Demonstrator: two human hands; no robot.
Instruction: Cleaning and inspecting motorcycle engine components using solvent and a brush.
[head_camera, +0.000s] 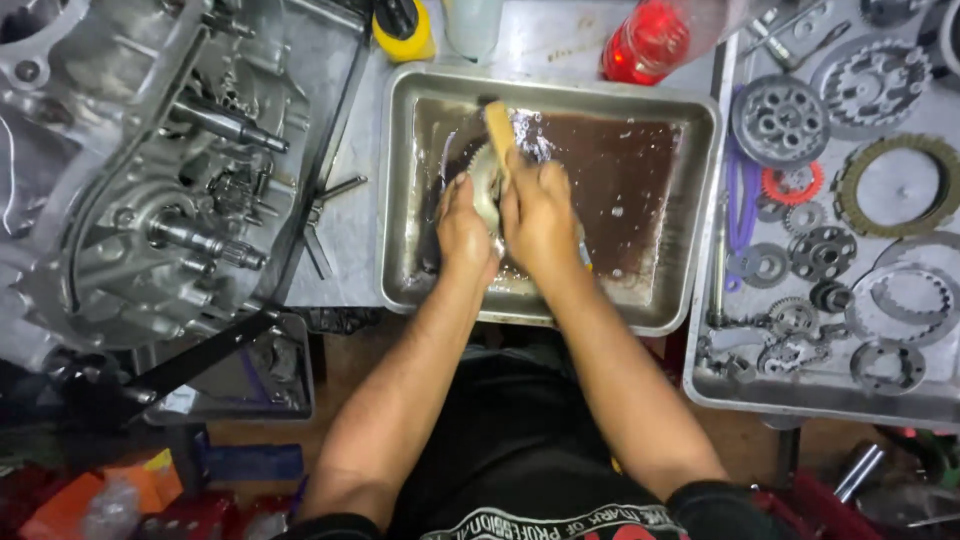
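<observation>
Two hands work in the steel rectangular tray of dark brown liquid. The right hand has fingers clamped on a wooden-handled brush; the left hand grips a round grey metal part, at its one o'clock. Wet fingers may slip, and liquid may splash toward the tray of gears at three o'clock.

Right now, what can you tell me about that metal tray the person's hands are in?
The metal tray is a shallow rectangular pan, steel by its look, with rounded corners and a rolled rim. It sits flat on the workbench between an opened engine case and a second tray of gears. A dark brown liquid covers its bottom, foamy near the hands. The left hand steadies a round metal part in it while the right hand holds a wooden-handled brush against that part.
</observation>
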